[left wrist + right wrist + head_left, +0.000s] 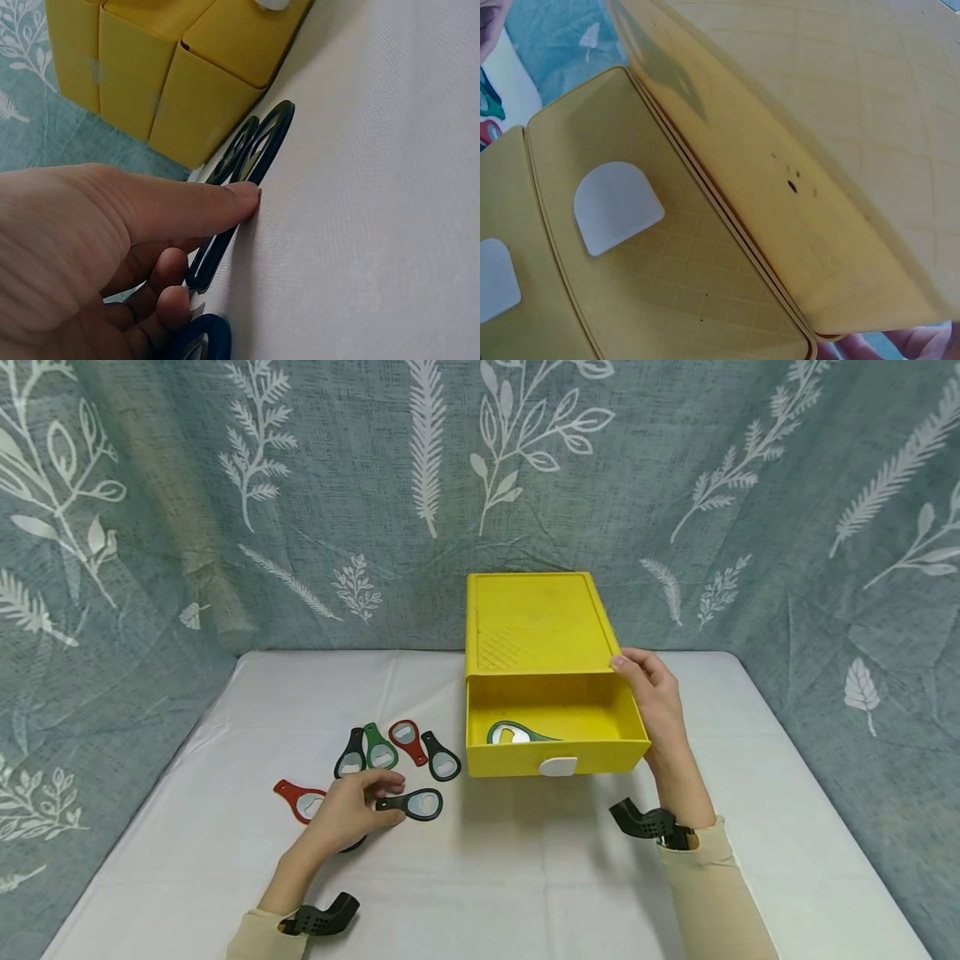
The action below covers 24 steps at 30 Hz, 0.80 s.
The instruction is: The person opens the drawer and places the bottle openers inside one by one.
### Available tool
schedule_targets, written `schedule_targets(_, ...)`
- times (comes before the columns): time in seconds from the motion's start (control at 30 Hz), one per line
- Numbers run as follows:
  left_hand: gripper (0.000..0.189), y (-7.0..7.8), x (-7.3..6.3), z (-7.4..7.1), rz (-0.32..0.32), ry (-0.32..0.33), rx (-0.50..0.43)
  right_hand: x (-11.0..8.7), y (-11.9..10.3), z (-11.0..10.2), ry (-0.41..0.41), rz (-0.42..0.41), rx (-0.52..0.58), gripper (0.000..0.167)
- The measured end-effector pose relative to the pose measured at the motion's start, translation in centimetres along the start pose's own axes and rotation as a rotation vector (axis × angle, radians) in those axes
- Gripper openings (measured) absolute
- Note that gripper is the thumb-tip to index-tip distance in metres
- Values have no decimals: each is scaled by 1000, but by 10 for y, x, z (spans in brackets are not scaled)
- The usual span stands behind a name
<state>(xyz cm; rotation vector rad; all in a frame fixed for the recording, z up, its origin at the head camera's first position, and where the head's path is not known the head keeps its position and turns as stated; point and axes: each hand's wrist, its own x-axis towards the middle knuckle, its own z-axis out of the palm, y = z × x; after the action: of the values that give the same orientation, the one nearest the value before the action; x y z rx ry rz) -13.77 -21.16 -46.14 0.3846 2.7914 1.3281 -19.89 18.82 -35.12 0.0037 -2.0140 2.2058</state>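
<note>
Between the thumb and fingers of the left hand [348, 808], a black bottle opener [426, 805] is pinched, the thumb covering part of its handle. Left of that hand lies a red opener [300, 800], its round end partly hidden; just below the palm only the rim of a dark opener [355, 845] shows. Beyond the fingers lies a loose group of four openers [381, 753], the leftmost partly covered by the hand.

Right of the left hand stands a yellow drawer box [536, 618], its drawer pulled out; the drawer front hides part of a green-rimmed opener [510, 732] inside. The right hand [660, 697] grips the box's right edge — thumb on top, other fingers partly hidden. Beneath both hands spreads a white, lightly creased surface [525, 877]; beyond them hangs a grey-green, leaf-printed curtain [352, 485].
</note>
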Motion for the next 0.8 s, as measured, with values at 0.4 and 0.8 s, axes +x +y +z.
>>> schedule_targets(0.4, 33, 1, 0, -4, -4, -32, 18, 0, 0, 0, 2, -4, -5, 42)
schedule_targets(0.8, 36, 1, -1, -2, 10, -30, 20, 0, 1, 0, -1, 1, -4, 43)
